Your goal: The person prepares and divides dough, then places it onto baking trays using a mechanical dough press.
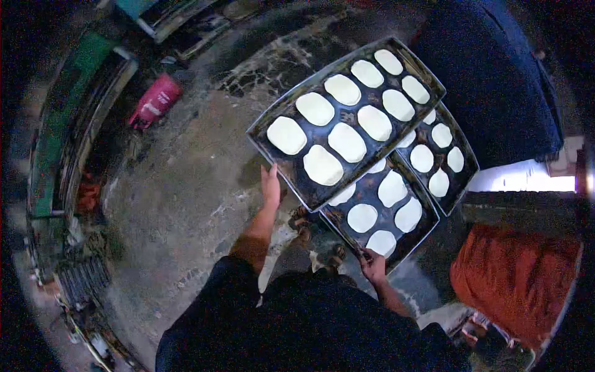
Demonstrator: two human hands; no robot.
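Note:
A large dark metal baking tray [300,187] carries rows of pale, flat, oval dough pieces [347,142]. It lies tilted across my view, overlapping two other trays. My left hand [271,184] grips its near left edge, thumb showing at the rim and the other fingers mostly hidden. Beneath it, a second baking tray [385,216] also bears dough pieces. My right hand [373,265] is closed on this tray's near edge, close to a dough round [381,244]. A third tray [457,186] with dough shows partly at the right; its support is hidden.
A pink cylinder [156,101] lies on the stained concrete floor [167,180] at left. Green-sided, bench-like structures [56,136] line the left edge. Dark blue cloth [489,80] hangs at upper right, and an orange-red cloth [514,282] covers something at lower right.

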